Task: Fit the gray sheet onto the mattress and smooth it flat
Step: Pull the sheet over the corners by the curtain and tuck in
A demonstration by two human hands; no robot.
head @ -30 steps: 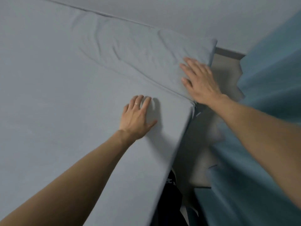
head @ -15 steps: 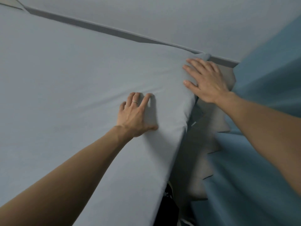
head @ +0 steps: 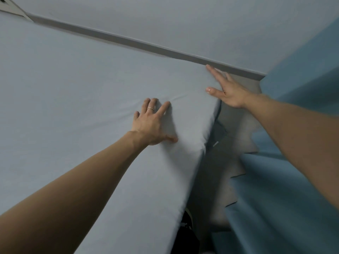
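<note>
The gray sheet covers the mattress across the left and middle of the view, nearly flat, with faint creases near the far right corner. My left hand, with a ring on one finger, presses palm down on the sheet close to the mattress's right edge. At the far right corner my right hand lies with straight fingers against the corner of the sheet, thumb on top and fingers along the side.
A pale wall runs behind the bed with a dark gap along the mattress. A blue curtain hangs at the right, close to the bed's side. Something dark sits low in the narrow space between them.
The rumpled fold at the far corner is gone and the sheet lies flat. My right hand slid to the corner's edge. My left hand stayed pressing in about the same spot.
</note>
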